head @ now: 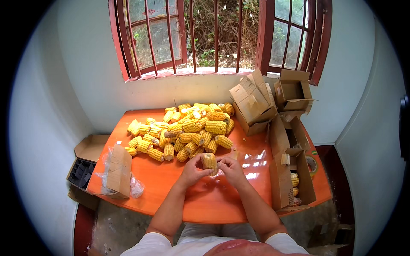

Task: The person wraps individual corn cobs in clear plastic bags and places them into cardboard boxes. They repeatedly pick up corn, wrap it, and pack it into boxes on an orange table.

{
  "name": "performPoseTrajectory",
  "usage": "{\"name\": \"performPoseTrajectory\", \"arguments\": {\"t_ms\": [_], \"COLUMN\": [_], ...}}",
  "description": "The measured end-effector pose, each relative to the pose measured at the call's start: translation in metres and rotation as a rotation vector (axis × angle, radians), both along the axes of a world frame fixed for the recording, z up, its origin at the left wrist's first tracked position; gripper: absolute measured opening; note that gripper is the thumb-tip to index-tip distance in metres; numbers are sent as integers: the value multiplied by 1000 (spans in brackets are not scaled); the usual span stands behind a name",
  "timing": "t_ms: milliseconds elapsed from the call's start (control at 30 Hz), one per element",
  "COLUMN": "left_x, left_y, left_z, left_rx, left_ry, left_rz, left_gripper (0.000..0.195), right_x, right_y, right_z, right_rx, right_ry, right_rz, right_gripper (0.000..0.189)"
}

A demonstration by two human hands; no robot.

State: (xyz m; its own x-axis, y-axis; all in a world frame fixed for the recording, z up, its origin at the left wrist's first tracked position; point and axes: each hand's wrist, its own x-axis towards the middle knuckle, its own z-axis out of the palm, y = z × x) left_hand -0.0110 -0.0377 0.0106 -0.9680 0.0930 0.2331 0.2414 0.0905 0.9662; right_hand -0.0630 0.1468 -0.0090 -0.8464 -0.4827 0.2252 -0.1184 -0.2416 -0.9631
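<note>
Close to the middle of the orange table (153, 195), my left hand (193, 172) grips a piece of corn cob (209, 162) that seems to be in a clear plastic bag. My right hand (231, 170) is at the cob's right side, its fingertips pinching what looks like the bag's clear film. Just beyond both hands lies a large heap of yellow corn cob pieces (192, 125), some with cut ends showing. At the right, an open cardboard box (279, 188) holds several cob pieces (294, 180), partly hidden by its wall.
A cardboard box (119, 171) with clear plastic bags (137, 187) stands at left. Flattened cardboard (251, 96) leans in a box at back right, near another open box (294, 88). A tape roll (311, 164) lies at the right edge. A barred window (216, 38) is ahead.
</note>
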Motion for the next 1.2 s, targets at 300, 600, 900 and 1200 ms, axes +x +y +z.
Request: {"name": "performPoseTrajectory", "arguments": {"t_ms": [300,600,900,1200], "left_x": [-2,4,-1,-5], "left_y": [10,11,6,-13], "left_z": [0,2,-5,-8], "left_rx": [-491,-632,-44,378], "left_ry": [595,596,87,-490], "left_rz": [288,321,130,-45], "left_gripper": [49,50,34,53], "right_x": [-8,-3,-15,3], "right_y": [3,1,2,-5], "right_z": [-10,0,-17,0], "right_rx": [61,-96,-239,18], "right_ry": [-280,-585,-320,248], "right_rz": [6,73,-59,-268], "right_gripper": [16,15,11,9]}}
